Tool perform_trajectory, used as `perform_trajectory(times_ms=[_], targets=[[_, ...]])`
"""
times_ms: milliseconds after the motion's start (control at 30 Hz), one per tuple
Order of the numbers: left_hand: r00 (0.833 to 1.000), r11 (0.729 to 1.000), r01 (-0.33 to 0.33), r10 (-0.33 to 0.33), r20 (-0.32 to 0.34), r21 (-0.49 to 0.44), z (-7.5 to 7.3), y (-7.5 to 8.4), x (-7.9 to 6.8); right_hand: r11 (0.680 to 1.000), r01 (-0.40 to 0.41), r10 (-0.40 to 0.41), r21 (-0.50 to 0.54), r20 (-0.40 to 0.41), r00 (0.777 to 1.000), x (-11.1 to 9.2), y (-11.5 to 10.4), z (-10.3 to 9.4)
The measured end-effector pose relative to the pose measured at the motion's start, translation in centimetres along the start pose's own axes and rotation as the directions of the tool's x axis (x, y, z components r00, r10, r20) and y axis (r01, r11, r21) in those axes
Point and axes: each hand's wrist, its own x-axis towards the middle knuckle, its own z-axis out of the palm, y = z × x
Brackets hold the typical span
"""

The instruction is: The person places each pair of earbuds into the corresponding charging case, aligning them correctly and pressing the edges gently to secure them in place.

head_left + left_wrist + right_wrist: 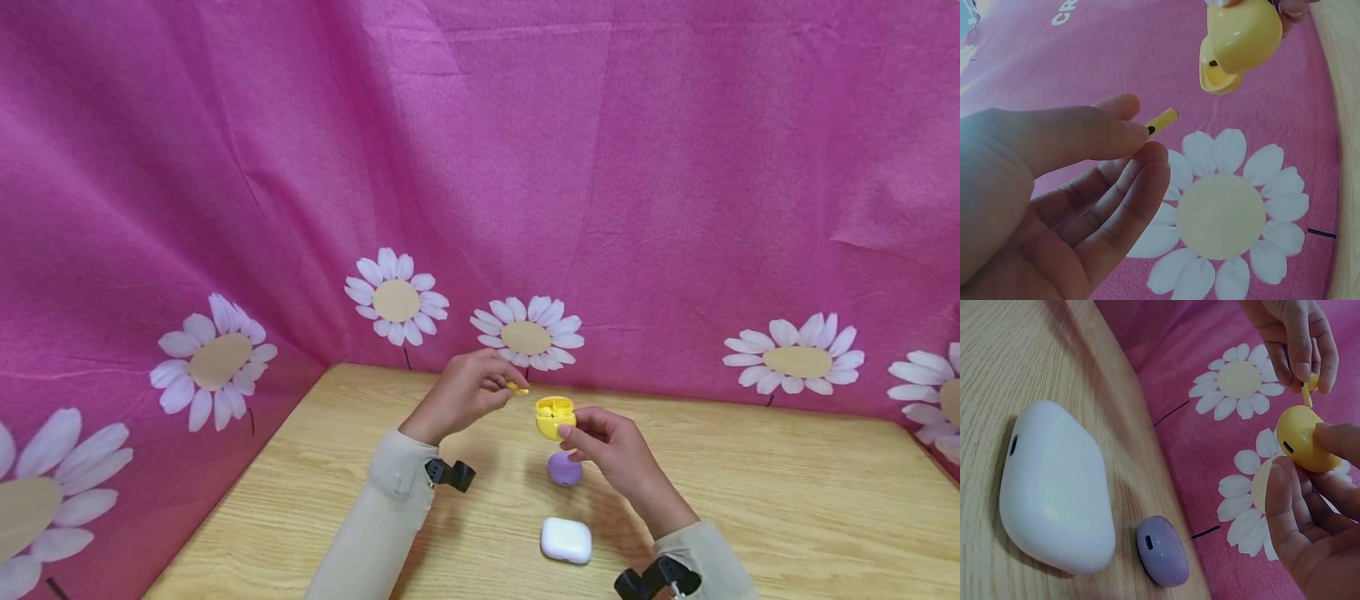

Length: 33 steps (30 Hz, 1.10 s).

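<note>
A yellow earbud [1164, 121] is pinched between thumb and fingers of my left hand [471, 392], its stem pointing out past the fingertips. Just to the right, my right hand [617, 450] grips a yellow earbud case [553, 425] with its lid up, held above the table. Inside the case, part of another yellow earbud [548, 412] shows. A small gap separates the held earbud from the case in the head view. Below the case, a purple earbud case [565, 469] sits closed on the table. Nearer to me lies a closed white earbud case [566, 540].
The wooden table [787, 500] meets a pink cloth [660, 208] printed with large white daisies along its back and left side. Black wrist cameras [450, 474] are strapped over both sleeves.
</note>
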Motion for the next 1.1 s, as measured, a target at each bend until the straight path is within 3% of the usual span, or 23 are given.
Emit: perform_trajectory(times_ms=[467, 733, 1100], targets=[[1.000, 0.999, -0.023, 0.023, 0.003, -0.034, 0.06, 0.32, 0.04, 1.000, -0.007, 0.007, -0.003, 0.011, 1.000, -0.13, -0.17, 0.17], [0.999, 0.999, 0.007, -0.008, -0.032, -0.051, 0.22, 0.59, 0.22, 1.000, -0.017, 0.017, -0.003, 0.012, 1.000, -0.26, -0.10, 0.22], [1.000, 0.998, 0.002, -0.003, -0.019, -0.059, 0.35, 0.59, 0.17, 1.000, -0.007, 0.007, 0.001, 0.025, 1.000, -0.07, 0.06, 0.39]])
